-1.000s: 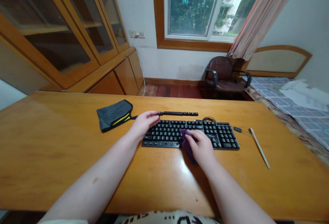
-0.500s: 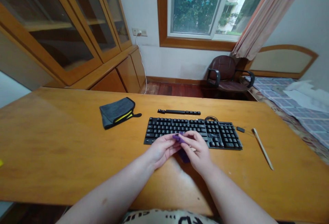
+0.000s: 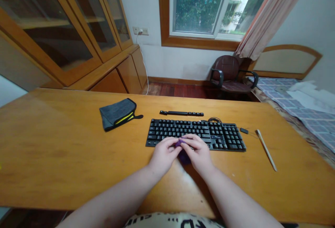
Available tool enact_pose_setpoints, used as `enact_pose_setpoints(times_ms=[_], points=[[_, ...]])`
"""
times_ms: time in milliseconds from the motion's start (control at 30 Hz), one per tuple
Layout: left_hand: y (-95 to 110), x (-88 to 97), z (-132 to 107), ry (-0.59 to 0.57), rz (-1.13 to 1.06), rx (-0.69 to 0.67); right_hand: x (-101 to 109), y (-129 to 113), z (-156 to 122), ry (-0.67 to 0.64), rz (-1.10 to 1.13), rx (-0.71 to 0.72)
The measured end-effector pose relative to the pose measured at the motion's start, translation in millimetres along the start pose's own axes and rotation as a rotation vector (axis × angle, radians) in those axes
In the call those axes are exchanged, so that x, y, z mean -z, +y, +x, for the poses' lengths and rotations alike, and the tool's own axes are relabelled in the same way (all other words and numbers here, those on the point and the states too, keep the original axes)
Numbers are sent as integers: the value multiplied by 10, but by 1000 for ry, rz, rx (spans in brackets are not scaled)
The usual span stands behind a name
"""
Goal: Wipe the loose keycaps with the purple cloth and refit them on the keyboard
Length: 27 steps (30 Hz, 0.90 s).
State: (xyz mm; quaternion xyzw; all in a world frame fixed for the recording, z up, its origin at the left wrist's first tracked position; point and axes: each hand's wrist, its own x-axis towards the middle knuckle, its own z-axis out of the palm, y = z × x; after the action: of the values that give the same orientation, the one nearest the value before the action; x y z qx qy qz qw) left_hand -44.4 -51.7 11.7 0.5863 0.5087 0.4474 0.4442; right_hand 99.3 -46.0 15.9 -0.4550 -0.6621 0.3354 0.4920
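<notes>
My left hand (image 3: 164, 153) and my right hand (image 3: 197, 151) meet over the front edge of a black keyboard (image 3: 180, 126). Between their fingertips they pinch a small purple cloth (image 3: 185, 158), part of which hangs below the fingers. Both hands are closed on it, and the fingers hide what else may be inside. Behind the keyboard, loose black keycaps (image 3: 181, 113), one of them a long space bar, lie in a row. The hands cover part of the keyboard's lower rows.
A folded grey cloth (image 3: 115, 114) with yellow lining lies left of the keyboard on the wooden desk (image 3: 78, 158). To the right are a small black piece (image 3: 244, 130) with thin wires and a pale stick (image 3: 266, 151). A coiled cable (image 3: 215, 119) sits behind the keyboard.
My left hand has turned over so its back shows more, and its fingers have closed in toward the right hand. The purple cloth is bunched tighter between the fingertips.
</notes>
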Motion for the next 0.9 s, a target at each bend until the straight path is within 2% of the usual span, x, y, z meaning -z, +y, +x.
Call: enact_pose_setpoints(times_ms=[100, 233, 333, 433, 533, 600, 767, 900], points=[[-20, -37, -45, 36, 39, -20, -19, 2, 5, 38, 41, -68], [-87, -110, -40, 47, -130, 17, 2, 84, 36, 141, 131, -248], [-123, -129, -2, 86, -189, 2, 30, 130, 51, 200, 286, -367], [-119, -106, 24, 100, -145, -25, 36, 101, 38, 142, 307, -292], [-94, -71, 14, 89, -83, -37, 2, 49, -1, 22, 193, -142], [-81, -55, -13, 94, -29, -49, -36, 34, -29, -5, 112, -105], [-73, -59, -75, 90, 64, -94, -81, 21, -37, 34, 71, -150], [-73, -73, -79, 101, 51, -123, -40, -6, 15, 7, 163, -295]])
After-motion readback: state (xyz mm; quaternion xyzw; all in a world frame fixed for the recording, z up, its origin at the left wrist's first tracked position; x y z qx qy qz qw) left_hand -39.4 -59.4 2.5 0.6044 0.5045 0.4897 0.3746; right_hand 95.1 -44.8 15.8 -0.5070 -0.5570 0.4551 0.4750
